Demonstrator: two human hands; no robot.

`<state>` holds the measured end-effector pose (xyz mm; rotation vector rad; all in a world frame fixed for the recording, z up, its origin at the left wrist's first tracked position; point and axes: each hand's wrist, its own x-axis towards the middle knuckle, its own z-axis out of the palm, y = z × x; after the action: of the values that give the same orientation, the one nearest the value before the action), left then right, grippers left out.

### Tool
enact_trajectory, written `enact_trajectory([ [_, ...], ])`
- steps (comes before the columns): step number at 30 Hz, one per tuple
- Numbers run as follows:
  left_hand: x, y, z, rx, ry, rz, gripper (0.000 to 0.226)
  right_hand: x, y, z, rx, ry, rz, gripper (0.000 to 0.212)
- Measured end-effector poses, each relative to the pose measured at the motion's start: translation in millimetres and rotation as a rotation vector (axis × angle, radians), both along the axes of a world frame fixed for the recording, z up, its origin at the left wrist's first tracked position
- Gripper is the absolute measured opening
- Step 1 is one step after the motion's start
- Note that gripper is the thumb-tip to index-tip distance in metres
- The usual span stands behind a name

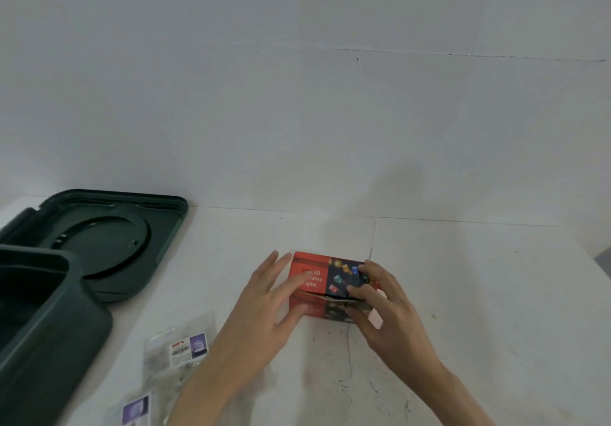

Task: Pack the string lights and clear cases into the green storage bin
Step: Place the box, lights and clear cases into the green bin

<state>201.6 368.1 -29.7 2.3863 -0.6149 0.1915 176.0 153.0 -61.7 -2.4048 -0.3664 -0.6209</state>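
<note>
At the far left edge of the white table [463,293] stands the dark green plastic storage bin [49,320], open and reaching out of view. Its flat green lid [109,237], with a round recess, lies on the table just behind the bin, partly hidden by the bin's rim. Right of the bin, a clear plastic packet [178,353] lies flat, bearing a white and purple label with a barcode and red lettering too blurred to read. A second clear packet [137,409] with a similar purple label lies nearer the bottom edge. Next comes the left hand [264,306], fingers fairly straight and spread, laid on the left end of the red and black cardboard lights box [317,268], thumb against its front. The box sits on the table, well apart from the bin; its top reads "LED", then partly covered words ending "rative Lights". The right hand [386,306] grips the box's right end with curled fingers
</note>
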Motion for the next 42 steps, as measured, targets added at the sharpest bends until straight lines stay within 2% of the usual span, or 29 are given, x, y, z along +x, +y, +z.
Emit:
enact_trajectory([
  [2,-6,19,19,0.007,0.064,0.070,0.086,11,20,3,-0.033,-0.029,-0.038,0.032],
  [5,-15,53,46,0.028,-0.045,0.207,0.061,29,51,5,-0.058,-0.034,-0.029,0.029],
  [8,-22,97,65,0.155,-0.278,0.455,0.042,46,82,5,-0.065,-0.028,0.039,0.025],
  [9,-24,110,68,0.202,-0.295,0.549,0.039,50,89,5,-0.066,-0.022,0.054,0.024],
  [12,-39,148,82,0.382,-0.138,0.815,0.056,58,117,5,-0.073,-0.001,0.129,0.024],
  [14,-42,158,84,0.518,0.087,0.890,0.069,60,123,3,-0.081,0.024,0.135,0.022],
  [16,-45,166,82,0.555,0.284,0.920,0.068,59,125,1,-0.088,0.030,0.138,0.023],
  [20,-56,165,79,0.636,0.229,0.894,0.045,60,123,2,-0.094,0.039,0.163,0.028],
  [24,-82,171,103,0.524,0.190,0.940,0.042,65,119,10,-0.076,0.187,0.148,0.027],
  [27,-108,176,134,0.461,0.113,0.841,0.034,66,115,20,-0.134,0.284,0.169,0.036],
  [30,-122,173,158,0.590,-0.138,0.600,0.031,61,113,54,-0.037,0.300,0.233,0.058],
  [32,-126,164,172,0.581,-0.281,0.458,0.015,54,111,92,0.079,0.177,0.260,0.073],
  [34,-120,151,177,0.568,-0.344,0.285,0.013,42,100,135,0.084,0.048,0.279,0.088],
  [36,-112,134,183,0.562,-0.392,0.137,0.020,28,87,172,-0.084,-0.104,0.281,0.102],
  [37,-105,124,183,0.560,-0.423,0.065,0.023,19,75,187,-0.212,-0.188,0.257,0.103],
  [38,-98,115,180,0.561,-0.457,0.008,0.026,12,66,198,-0.336,-0.267,0.248,0.093],
  [40,-79,94,176,0.528,-0.518,-0.069,0.027,-3,46,211,-0.533,-0.384,0.294,0.042],
  [41,-69,86,173,0.505,-0.528,-0.088,0.023,-8,36,212,-0.602,-0.405,0.346,0.017],
  [42,-56,74,168,0.472,-0.529,-0.122,0.015,-14,22,212,-0.659,-0.353,0.369,0.008],
])
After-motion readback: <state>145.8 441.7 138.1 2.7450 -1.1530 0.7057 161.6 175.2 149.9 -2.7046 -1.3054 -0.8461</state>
